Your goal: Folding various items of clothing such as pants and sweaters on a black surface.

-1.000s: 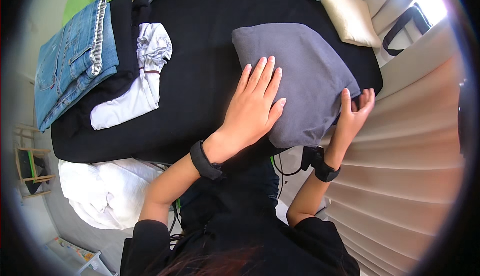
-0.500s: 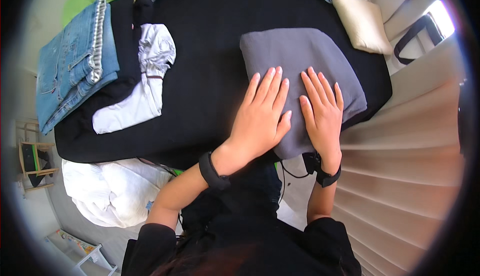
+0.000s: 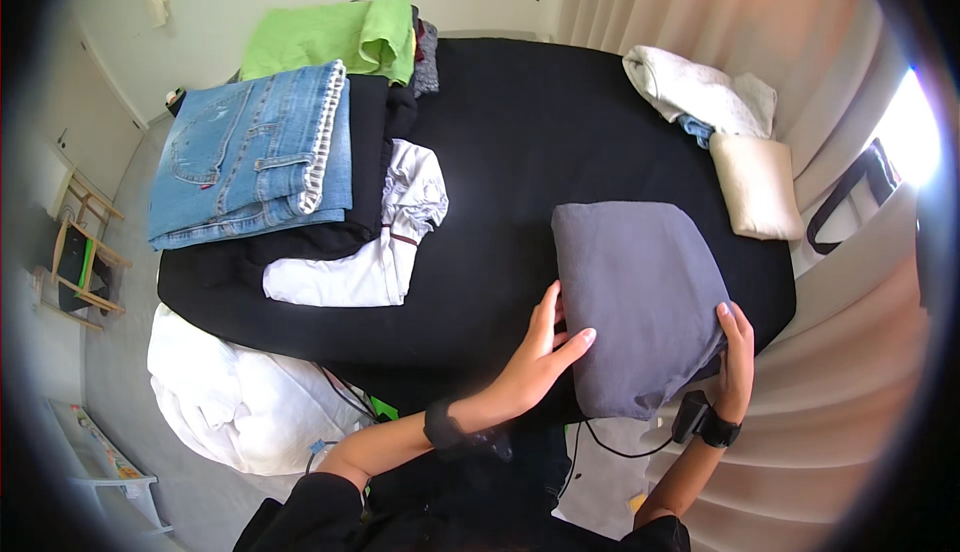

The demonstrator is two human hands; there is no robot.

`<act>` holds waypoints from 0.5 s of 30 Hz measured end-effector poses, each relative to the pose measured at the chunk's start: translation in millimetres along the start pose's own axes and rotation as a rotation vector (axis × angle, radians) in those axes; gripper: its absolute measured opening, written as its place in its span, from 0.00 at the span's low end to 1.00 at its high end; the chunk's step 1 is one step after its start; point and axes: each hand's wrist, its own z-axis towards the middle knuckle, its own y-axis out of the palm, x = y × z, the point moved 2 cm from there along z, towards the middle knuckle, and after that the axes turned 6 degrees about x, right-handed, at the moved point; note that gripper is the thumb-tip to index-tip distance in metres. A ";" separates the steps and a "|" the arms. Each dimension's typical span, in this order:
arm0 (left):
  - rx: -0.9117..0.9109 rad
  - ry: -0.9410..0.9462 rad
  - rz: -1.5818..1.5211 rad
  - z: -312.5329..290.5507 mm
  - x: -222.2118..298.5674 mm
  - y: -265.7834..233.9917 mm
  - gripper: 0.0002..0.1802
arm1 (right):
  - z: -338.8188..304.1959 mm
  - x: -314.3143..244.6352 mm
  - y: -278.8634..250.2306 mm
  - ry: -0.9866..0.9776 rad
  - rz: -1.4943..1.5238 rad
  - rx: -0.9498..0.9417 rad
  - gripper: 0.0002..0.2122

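- Left hand (image 3: 525, 367), seen from my remote post with 12 o'clock at the top of the view: placed at 4 to 5 o'clock from centre, thumb and fingers apart, meeting the 8 o'clock side of the folded grey cloth (image 3: 645, 297).
- Right hand (image 3: 738, 362): placed at the cloth's 4 o'clock side, fingers bent along the edge; part of the grasp is hidden, so I cannot tell whether it is clamped.
- Folded grey cloth: between 3 and 4 o'clock from centre, lying between the two hands, its rounded fold toward 12 and its narrower end toward 6, over the near edge of the black-covered table (image 3: 510, 152).
- Wrists: I note a black band (image 3: 443, 425) on the left and a second black band (image 3: 720, 429) on the right.
- At 10 o'clock: folded blue jeans (image 3: 240, 167) on black fabric (image 3: 335, 240); at 11, a green cloth (image 3: 310, 40).
- At 9 o'clock: a white satiny cloth (image 3: 340, 282), gathered at its far end.
- At 2 o'clock: crumpled whitish fabric (image 3: 690, 82), just beyond a folded cream item (image 3: 755, 187).
- At 8 o'clock, below the tabletop: a white fabric heap (image 3: 240, 402).
- At 4 o'clock: a pleated beige curtain (image 3: 850, 332).
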 end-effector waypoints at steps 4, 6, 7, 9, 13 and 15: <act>-0.069 -0.012 -0.108 16.3 6.7 10.1 0.34 | -0.3 -0.7 4.0 0.105 0.151 -0.116 0.18; -0.165 -0.338 -0.287 21.6 7.7 13.7 0.30 | -2.1 -0.6 9.7 0.177 0.267 -0.137 0.18; -0.126 -0.258 -0.267 23.1 13.6 12.5 0.27 | -5.3 -1.9 12.1 0.173 0.296 -0.149 0.17; -0.137 -0.125 -0.249 23.0 32.0 1.8 0.27 | -13.6 -4.6 23.8 0.176 0.289 -0.210 0.17; -0.167 0.143 -0.081 18.0 96.2 -37.1 0.25 | -28.4 -29.6 72.0 0.145 0.420 -0.363 0.21; -0.136 0.220 -0.018 12.2 135.2 -65.5 0.22 | -30.7 -55.2 108.7 0.060 0.521 -0.451 0.23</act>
